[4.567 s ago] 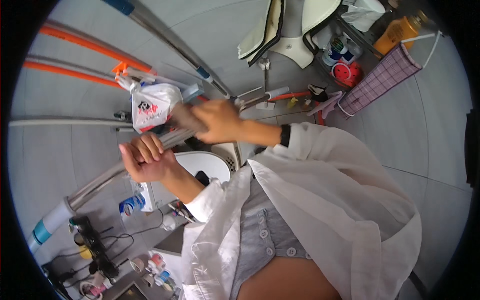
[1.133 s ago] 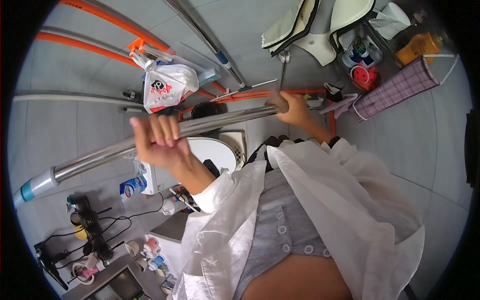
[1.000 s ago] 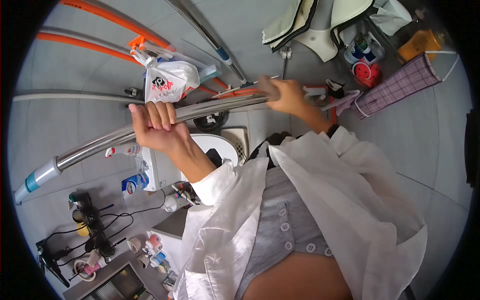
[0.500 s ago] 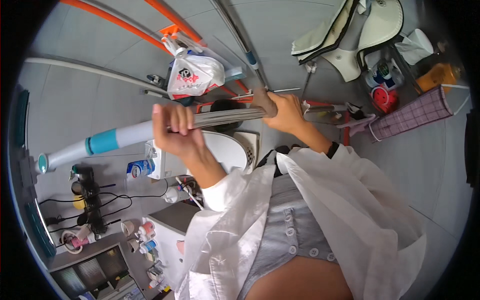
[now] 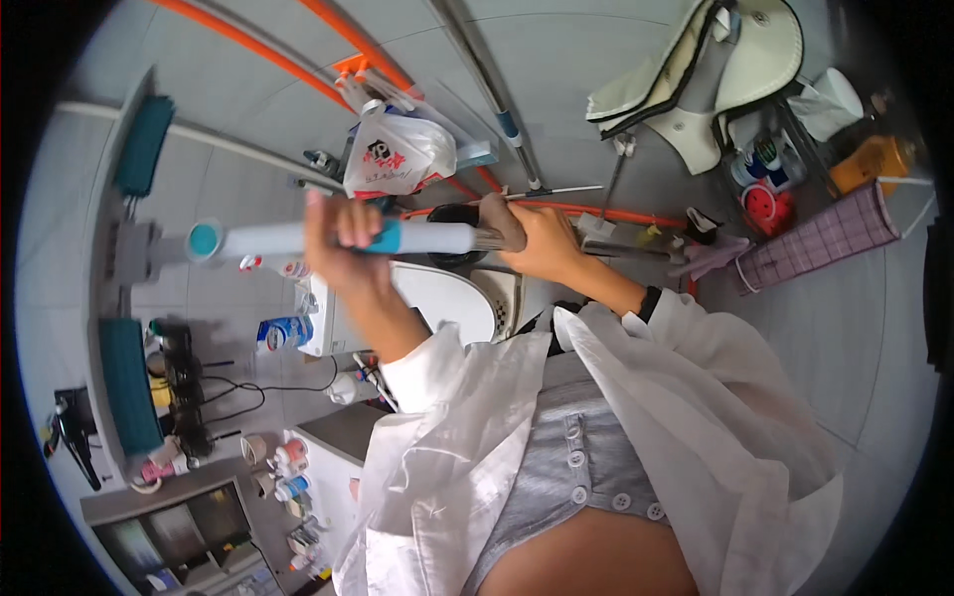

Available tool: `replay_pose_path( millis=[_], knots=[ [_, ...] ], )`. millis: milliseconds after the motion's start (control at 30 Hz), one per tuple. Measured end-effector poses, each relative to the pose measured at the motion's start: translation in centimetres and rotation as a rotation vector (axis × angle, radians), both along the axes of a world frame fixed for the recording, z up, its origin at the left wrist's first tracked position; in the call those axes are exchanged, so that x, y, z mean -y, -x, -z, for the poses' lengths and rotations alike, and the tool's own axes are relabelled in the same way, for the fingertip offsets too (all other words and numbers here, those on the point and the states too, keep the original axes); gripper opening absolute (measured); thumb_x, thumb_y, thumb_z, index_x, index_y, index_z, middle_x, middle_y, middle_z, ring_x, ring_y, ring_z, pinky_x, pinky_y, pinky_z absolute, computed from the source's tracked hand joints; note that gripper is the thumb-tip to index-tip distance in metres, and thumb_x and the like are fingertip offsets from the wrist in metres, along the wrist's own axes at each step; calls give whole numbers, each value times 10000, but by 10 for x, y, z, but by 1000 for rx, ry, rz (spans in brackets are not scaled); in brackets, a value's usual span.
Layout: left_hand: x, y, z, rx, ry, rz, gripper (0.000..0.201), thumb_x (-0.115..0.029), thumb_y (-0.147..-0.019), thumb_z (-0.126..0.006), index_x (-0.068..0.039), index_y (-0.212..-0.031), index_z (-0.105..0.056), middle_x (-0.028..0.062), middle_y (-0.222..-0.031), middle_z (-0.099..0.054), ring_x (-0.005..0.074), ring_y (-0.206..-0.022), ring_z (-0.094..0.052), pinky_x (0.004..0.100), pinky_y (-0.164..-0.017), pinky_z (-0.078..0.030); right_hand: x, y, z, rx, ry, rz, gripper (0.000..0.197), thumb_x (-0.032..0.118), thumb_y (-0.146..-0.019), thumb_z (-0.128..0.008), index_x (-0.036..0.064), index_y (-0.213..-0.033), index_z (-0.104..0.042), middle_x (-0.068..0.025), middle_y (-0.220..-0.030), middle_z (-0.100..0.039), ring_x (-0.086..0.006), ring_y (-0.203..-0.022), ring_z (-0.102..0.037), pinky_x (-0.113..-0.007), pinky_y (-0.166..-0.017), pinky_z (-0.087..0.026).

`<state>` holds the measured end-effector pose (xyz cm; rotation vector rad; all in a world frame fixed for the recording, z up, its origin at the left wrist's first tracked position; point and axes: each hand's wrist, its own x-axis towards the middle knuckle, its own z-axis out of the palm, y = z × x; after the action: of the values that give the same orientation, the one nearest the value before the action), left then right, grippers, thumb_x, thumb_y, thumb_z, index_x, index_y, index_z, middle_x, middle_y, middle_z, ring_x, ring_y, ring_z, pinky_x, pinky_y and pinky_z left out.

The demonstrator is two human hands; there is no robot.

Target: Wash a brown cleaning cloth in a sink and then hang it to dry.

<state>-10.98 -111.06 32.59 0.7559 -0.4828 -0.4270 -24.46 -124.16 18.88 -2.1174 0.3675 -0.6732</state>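
Observation:
A long mop lies across my view, its metal pole running into a white and teal sleeve. At its left end is a grey mop head with teal pads. My left hand, somewhat blurred, is closed round the sleeve near a teal band. My right hand grips the pole beside the sleeve's right end. A brown, cloth-like piece sits at its fingers; I cannot tell what it is. The pole continues right beyond this hand.
Below the mop is a white toilet. A white plastic bag hangs by orange poles at the wall. At the right are a plaid basket and a cream padded seat. Shelves and a socket strip with cables stand left.
The sleeve has slid right along the pole toward my right hand, covering most of the metal. The mop head has come into fuller view at the left. My left hand now sits by the teal band.

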Motion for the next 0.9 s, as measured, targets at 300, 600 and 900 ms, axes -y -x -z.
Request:
replay_pose_path(
  millis=[300,600,900],
  knots=[
    [53,18,27,-34,-61,-59,265,-148,-824,-570,-119,-624,-398,-12,-483,-338,98,-387,-342,252,-407,-322,0,-27,-51,41,-71,-20,361,213,-569,-723,27,-822,-545,-182,-678,-607,-378,-676,-605,-447,-631,-466],
    [66,29,56,160,-129,-134,193,-64,-807,-600,-32,-655,-486,44,-533,-469,109,-469,-441,246,-489,-390,7,-39,-47,153,-82,-9,385,164,-546,-733,37,-851,-535,-208,-751,-607,-418,-753,-579,-455,-641,-455],
    [63,9,62,105,-114,75,97,-78,-834,-597,13,-797,-600,46,-616,-509,125,-559,-482,265,-547,-418,15,-41,-27,138,-53,-5,440,184,-578,-761,16,-924,-547,-198,-733,-606,-406,-742,-583,-425,-635,-464]
  ],
)
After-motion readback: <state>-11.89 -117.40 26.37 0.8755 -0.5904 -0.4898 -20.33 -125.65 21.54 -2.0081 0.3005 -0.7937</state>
